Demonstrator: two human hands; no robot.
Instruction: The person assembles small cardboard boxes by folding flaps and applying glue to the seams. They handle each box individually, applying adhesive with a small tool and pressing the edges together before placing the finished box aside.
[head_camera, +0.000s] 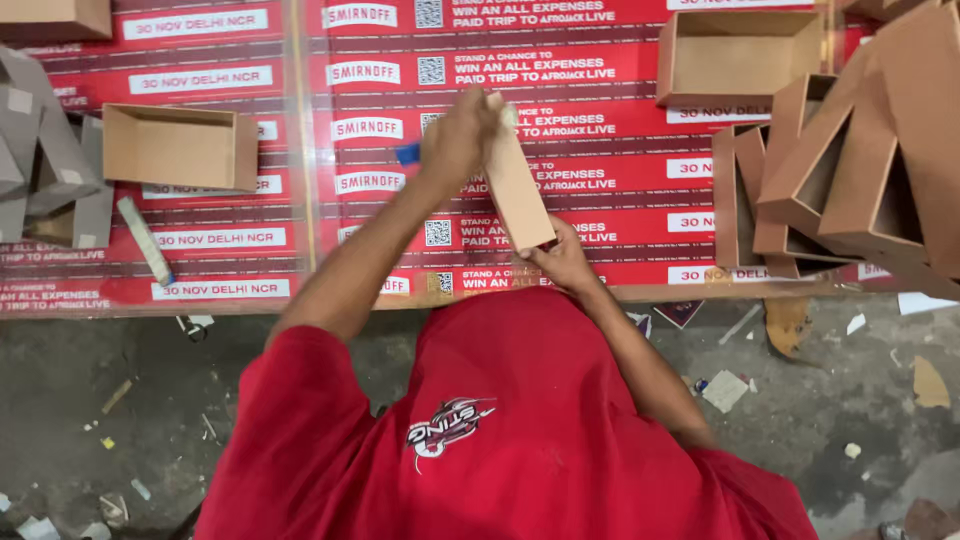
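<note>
your left hand (458, 135) grips the top of the cardboard piece (518, 185), right hand (562, 258) pinches its bottom, near the table's (600, 150) front edge; keep it steady, edges square

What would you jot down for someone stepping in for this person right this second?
Left hand: grips the far end of the brown board, with a small blue thing beside it; I cannot tell what that is.
Right hand: holds the board's near end.
The board is tilted over the red table.
Done, it seems: one open brown box at left, another at the far right, and a pile of boxes on the right.
Left: the board in hand is still a flat piece.
</note>
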